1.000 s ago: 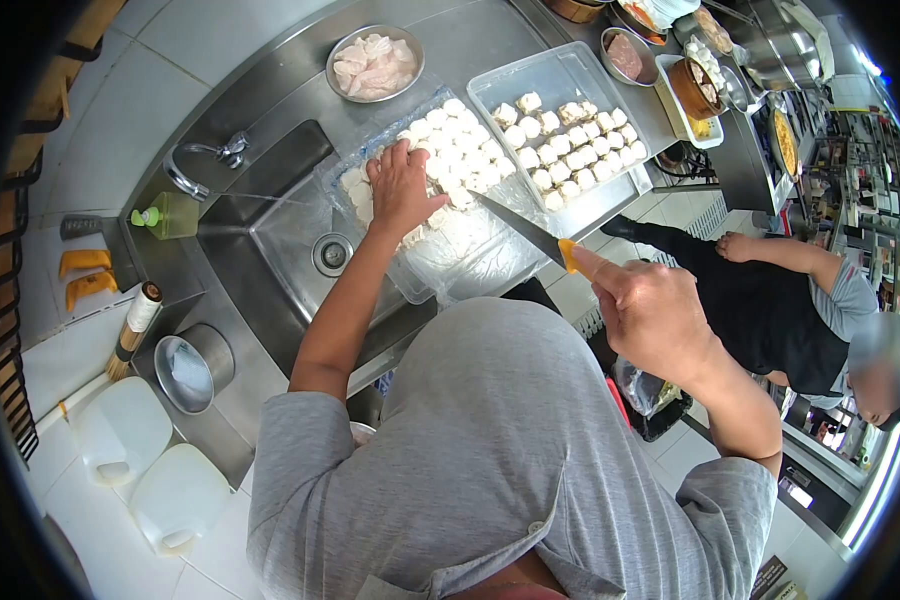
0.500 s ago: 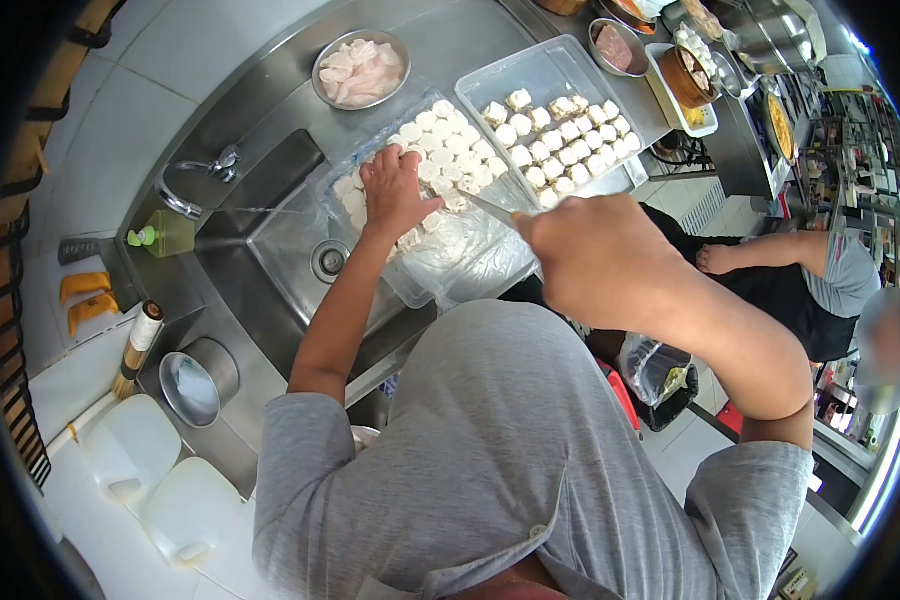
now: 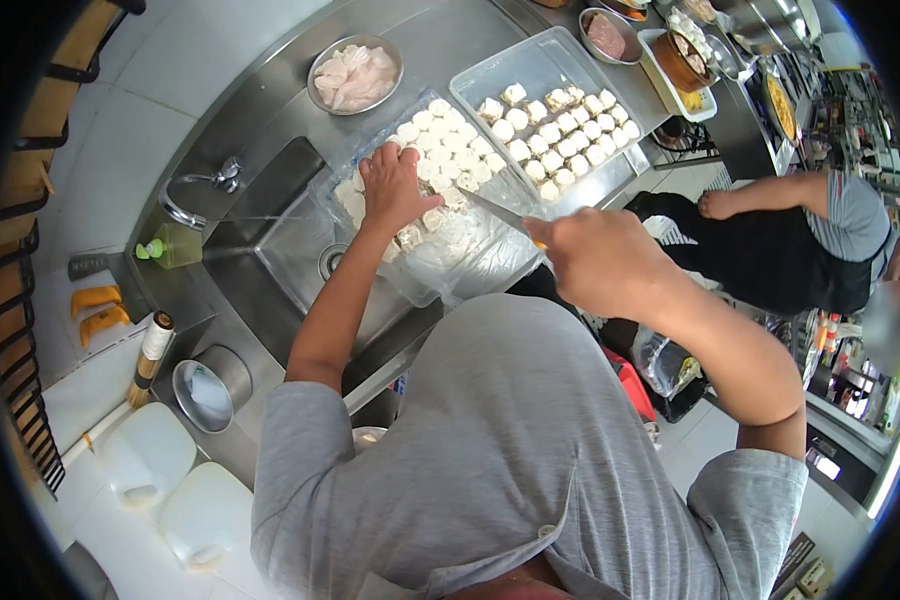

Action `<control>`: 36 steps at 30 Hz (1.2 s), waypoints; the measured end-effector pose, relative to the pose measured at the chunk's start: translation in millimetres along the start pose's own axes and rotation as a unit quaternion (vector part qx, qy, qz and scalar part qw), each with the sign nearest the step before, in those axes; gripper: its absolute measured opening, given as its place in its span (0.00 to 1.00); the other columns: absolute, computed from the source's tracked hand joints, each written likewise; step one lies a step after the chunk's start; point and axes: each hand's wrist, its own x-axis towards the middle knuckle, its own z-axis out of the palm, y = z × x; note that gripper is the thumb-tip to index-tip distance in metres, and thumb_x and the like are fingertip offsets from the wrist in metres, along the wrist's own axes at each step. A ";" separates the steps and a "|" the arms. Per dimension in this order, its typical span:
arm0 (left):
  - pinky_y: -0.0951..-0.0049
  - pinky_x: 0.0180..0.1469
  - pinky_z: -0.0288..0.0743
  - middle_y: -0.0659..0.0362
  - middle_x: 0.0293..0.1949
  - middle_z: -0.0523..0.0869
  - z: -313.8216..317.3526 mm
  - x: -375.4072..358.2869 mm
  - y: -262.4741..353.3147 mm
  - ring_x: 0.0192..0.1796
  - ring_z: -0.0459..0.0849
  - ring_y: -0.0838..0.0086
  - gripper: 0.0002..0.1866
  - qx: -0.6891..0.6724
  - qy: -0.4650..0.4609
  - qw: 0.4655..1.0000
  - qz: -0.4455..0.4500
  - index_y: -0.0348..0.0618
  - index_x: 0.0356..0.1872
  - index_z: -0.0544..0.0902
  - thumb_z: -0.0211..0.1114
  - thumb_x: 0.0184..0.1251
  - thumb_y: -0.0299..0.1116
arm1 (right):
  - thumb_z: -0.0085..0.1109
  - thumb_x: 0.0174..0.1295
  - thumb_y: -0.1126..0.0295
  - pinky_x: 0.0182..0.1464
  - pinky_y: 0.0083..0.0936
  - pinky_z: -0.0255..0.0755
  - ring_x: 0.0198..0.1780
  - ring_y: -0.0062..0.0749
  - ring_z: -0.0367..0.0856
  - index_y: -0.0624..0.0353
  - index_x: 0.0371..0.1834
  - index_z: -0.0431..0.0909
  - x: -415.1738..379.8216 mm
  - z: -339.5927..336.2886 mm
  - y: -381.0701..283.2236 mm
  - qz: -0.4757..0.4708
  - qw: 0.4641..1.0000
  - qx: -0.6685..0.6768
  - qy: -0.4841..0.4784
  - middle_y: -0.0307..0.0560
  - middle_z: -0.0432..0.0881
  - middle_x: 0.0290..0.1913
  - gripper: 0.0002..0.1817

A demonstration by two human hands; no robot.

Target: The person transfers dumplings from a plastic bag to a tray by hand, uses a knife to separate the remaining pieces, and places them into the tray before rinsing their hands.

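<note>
My left hand (image 3: 394,188) rests with fingers spread on white round pieces (image 3: 440,130), which lie in rows on plastic film in a clear tray (image 3: 415,290) over the sink's edge. My right hand (image 3: 600,255) is wrapped round the handle of a knife (image 3: 490,210). Its blade points left, and the tip is among the pieces just right of my left thumb. Beyond and to the right, a second clear tray (image 3: 485,75) holds rows of similar white pieces with darker sides.
A metal bowl of pale meat strips (image 3: 355,75) stands behind. To the left are the sink (image 3: 270,260), a running tap (image 3: 185,200), a green bottle (image 3: 178,245) and a metal pot (image 3: 213,388). A person in a black apron (image 3: 770,250) is at the right.
My right hand and the knife have shifted slightly right and down. My left hand stays on the pieces. The view has tilted a little, and the person at the right shows more.
</note>
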 end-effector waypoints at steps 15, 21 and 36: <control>0.47 0.70 0.67 0.50 0.64 0.76 -11.7 17.4 -23.3 0.68 0.75 0.54 0.39 -0.088 -0.040 0.995 -0.037 0.46 0.61 0.82 0.85 0.47 0.50 | 0.61 0.69 0.70 0.35 0.43 0.82 0.28 0.49 0.88 0.49 0.67 0.84 -28.3 34.4 49.0 -0.011 0.987 0.116 0.109 0.60 0.86 0.28 0.22; 0.46 0.72 0.68 0.49 0.67 0.78 -8.3 31.0 -40.1 0.72 0.74 0.53 0.47 -0.047 0.005 0.997 -0.065 0.42 0.72 0.76 0.84 0.50 0.50 | 0.63 0.67 0.71 0.33 0.41 0.81 0.28 0.49 0.88 0.49 0.66 0.85 -44.0 8.5 21.3 -0.009 0.989 0.056 0.137 0.54 0.85 0.23 0.23; 0.49 0.71 0.71 0.49 0.64 0.81 -0.9 35.2 -40.3 0.69 0.78 0.54 0.46 -0.049 -0.050 0.995 -0.068 0.40 0.69 0.78 0.84 0.49 0.51 | 0.63 0.68 0.70 0.29 0.35 0.80 0.25 0.41 0.88 0.54 0.66 0.84 -31.8 16.4 12.5 -0.022 0.991 -0.022 0.133 0.51 0.84 0.21 0.22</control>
